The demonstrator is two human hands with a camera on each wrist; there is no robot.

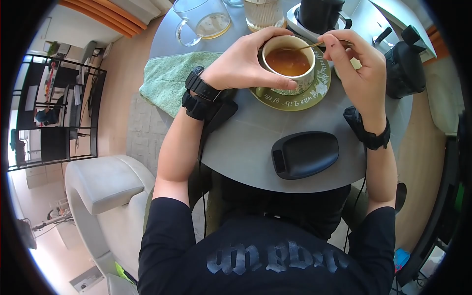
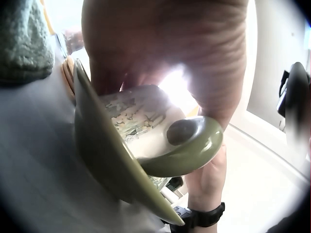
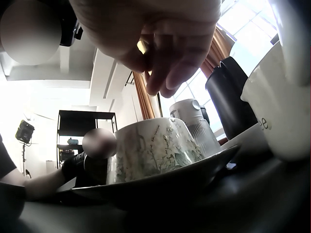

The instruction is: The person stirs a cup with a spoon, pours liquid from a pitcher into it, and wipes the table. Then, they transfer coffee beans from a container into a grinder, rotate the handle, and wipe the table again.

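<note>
A floral cup [image 1: 306,83] of amber tea [image 1: 285,63] stands on a green saucer [image 1: 295,103] with white lettering. My left hand [image 1: 241,61] grips the cup from its left side, thumb along the near wall and fingers at the far side. In the left wrist view the cup's green loop handle [image 2: 194,162] points out beneath that palm. Between thumb and fingers, my right hand [image 1: 359,66] pinches a thin gold spoon [image 1: 310,45], whose tip dips into the tea. From the right wrist, the cup's printed wall [image 3: 150,150] shows below the right fingers.
A green towel [image 1: 169,73] lies left of the cup. Behind stand a glass mug [image 1: 211,24], a ribbed glass jar [image 1: 264,15] and a black pitcher [image 1: 318,15]. Right is a black canister [image 1: 405,69]; a smooth black rounded device [image 1: 307,154] lies by the near table edge.
</note>
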